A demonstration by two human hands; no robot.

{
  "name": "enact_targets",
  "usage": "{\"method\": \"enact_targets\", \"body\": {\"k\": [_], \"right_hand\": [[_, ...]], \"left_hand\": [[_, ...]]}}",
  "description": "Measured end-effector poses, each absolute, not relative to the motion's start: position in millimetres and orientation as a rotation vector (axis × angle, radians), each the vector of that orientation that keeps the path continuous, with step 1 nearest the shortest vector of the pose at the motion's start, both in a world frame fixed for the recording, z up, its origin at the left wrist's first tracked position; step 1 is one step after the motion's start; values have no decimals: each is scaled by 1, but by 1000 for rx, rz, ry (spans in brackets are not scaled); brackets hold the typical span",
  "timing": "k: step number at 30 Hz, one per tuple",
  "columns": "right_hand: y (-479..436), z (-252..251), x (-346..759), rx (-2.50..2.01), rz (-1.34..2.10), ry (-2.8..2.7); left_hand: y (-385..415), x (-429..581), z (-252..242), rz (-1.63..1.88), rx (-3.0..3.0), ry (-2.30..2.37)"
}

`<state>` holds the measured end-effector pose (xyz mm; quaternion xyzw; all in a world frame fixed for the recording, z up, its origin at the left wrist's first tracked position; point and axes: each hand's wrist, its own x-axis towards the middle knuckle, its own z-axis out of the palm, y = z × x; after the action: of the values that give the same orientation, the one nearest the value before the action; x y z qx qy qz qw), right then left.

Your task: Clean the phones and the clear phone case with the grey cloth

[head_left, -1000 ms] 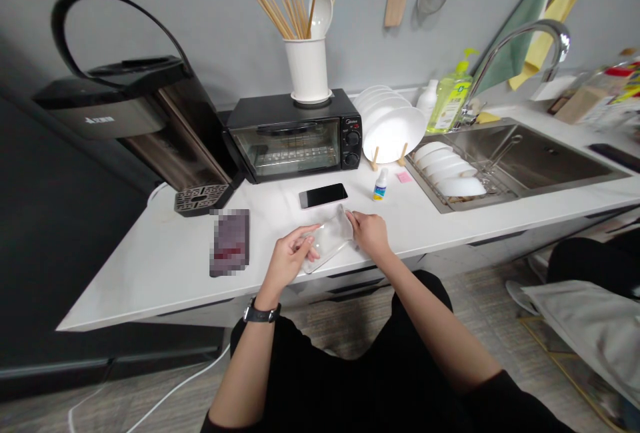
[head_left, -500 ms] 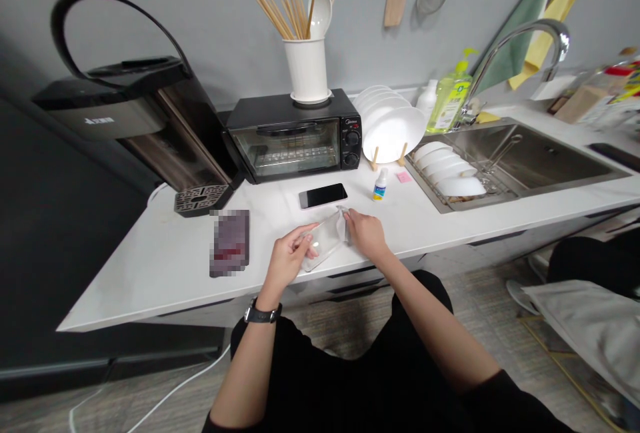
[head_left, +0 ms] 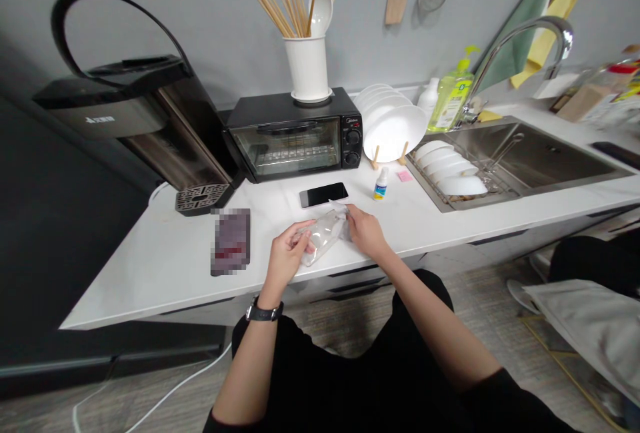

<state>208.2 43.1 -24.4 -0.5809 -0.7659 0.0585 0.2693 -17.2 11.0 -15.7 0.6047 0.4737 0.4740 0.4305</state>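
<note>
My left hand [head_left: 289, 248] grips a clear phone case [head_left: 324, 238] by its left end, thumb on top, just above the counter's front edge. In my right hand [head_left: 367, 232] is a pale wipe [head_left: 344, 228], closed between the fingers and pressed against the case's far right end. Part of the wipe is hidden by the fingers. Behind the case, a phone [head_left: 324, 195] with a dark screen lies flat on the white counter [head_left: 150, 273]. A small white bottle [head_left: 381, 184] with a blue and yellow label stands upright to the phone's right.
A blurred-out dark flat object [head_left: 231, 243] lies to the left. Behind are a water dispenser [head_left: 190, 133], a toaster oven [head_left: 293, 143] and white plates [head_left: 395, 132] in a rack. A pink note [head_left: 405, 176] lies near the sink [head_left: 565, 153]. Someone's clothed leg shows at right.
The case has tilted and turned slightly in my left hand. My right hand has shifted a little with the wipe, which now spreads further over the case's end.
</note>
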Motion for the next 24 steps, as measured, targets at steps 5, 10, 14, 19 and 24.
{"method": "enact_targets", "body": {"k": [5, 10, 14, 19, 24], "right_hand": [[46, -26, 207, -1681, 145, -1955], [45, -27, 207, -1695, 146, -1809], [48, -28, 210, -1610, 184, -1752], [49, -29, 216, -1552, 237, -1618], [48, -27, 214, -1478, 76, -1658]], "left_hand": [[16, -16, -17, 1247, 1360, 1246], [18, -16, -22, 1231, 1393, 1152], [21, -18, -32, 1173, 1489, 1087], [23, -20, -40, 1157, 1552, 1123], [16, -14, -34, 1083, 1808, 1290]]}}
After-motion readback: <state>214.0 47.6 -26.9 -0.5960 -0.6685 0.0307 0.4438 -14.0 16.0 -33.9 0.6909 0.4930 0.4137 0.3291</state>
